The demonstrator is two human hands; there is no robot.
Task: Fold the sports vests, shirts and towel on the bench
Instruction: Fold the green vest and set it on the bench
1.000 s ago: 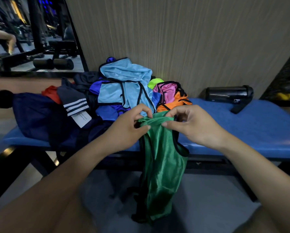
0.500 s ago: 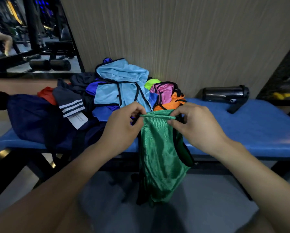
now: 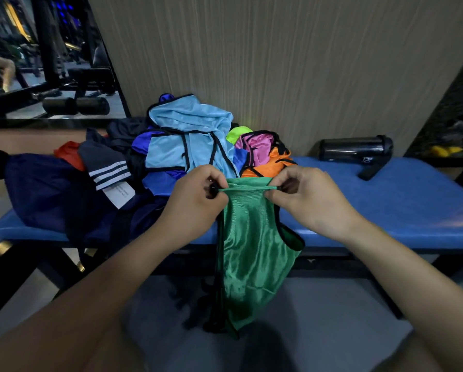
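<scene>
- Compared with a second ago, the top edge of the green vest (image 3: 254, 245) has been pulled out flat and taut between the hands instead of being bunched up, and the hem has been lifted a bit higher off the floor.
- That top edge is pinched at one end by the left hand (image 3: 195, 202), thumb against curled fingers.
- Its other end is pinched the same way by the right hand (image 3: 311, 200), so the vest is hung straight down below both hands, in front of the bench (image 3: 402, 210) edge.
- Just beyond the hands, a messy pile is heaped on the bench: a light blue vest (image 3: 190, 140) on top, a pink vest (image 3: 257, 146) and an orange vest (image 3: 268, 165) right behind the right hand.
- Off past the left hand, a dark shirt with white stripes (image 3: 104, 165) and navy clothing (image 3: 42, 194) are spread out.
- Way out past the right hand, a black bottle (image 3: 356, 151) is laid on its side against the wall.
</scene>
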